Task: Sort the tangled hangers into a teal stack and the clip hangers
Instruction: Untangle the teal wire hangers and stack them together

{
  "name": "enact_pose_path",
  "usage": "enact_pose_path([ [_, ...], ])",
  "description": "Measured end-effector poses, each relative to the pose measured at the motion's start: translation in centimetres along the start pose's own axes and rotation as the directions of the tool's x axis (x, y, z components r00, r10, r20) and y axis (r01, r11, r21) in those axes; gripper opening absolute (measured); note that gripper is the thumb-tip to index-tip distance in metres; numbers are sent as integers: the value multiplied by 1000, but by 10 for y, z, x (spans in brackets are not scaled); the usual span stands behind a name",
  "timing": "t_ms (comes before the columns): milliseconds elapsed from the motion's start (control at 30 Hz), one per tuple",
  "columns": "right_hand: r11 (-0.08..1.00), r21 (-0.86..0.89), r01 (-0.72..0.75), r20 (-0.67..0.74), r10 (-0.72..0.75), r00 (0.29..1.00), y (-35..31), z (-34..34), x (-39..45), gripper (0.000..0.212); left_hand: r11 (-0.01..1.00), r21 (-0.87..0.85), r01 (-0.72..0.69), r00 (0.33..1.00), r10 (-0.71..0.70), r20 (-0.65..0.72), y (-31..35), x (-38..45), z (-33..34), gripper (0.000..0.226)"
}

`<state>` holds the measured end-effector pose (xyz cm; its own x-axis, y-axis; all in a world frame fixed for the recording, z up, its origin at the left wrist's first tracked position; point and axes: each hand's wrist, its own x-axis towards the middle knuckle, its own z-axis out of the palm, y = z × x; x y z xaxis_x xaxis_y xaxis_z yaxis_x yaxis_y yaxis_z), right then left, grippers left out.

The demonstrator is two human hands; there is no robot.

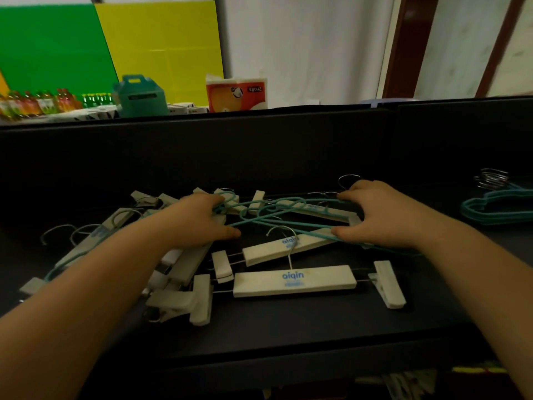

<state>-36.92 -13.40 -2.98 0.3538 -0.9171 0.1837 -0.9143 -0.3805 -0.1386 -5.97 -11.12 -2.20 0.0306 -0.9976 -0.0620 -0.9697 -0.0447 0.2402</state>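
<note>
Our left hand and right hand each grip an end of a teal hanger atop white clip hangers on a black table; teal stack lies far right.

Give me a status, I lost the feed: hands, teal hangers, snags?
Both hands, left and right, gripping a teal hanger. Teal stack started far right. Clip hangers underneath, tangled.
</note>
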Motion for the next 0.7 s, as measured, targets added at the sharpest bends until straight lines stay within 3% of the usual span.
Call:
enact_pose_path([
  [267, 999, 7, -44, -47, 44, 998, -3, 4, -7, 90, 1000, 8, -19, 997, 19, -81, -7, -1, 2, 96],
  [500, 997, -4, -83, -83, 82, 993, -3, -1, -9, 77, 995, -93, -45, 994, 35, -99, -14, 0, 4, 94],
  [700, 992, -10, -129, -116, 127, 985, 1, 0, -4, 78, 1000, -1, -29, 998, 29, -56, -12, 2, 7, 92],
])
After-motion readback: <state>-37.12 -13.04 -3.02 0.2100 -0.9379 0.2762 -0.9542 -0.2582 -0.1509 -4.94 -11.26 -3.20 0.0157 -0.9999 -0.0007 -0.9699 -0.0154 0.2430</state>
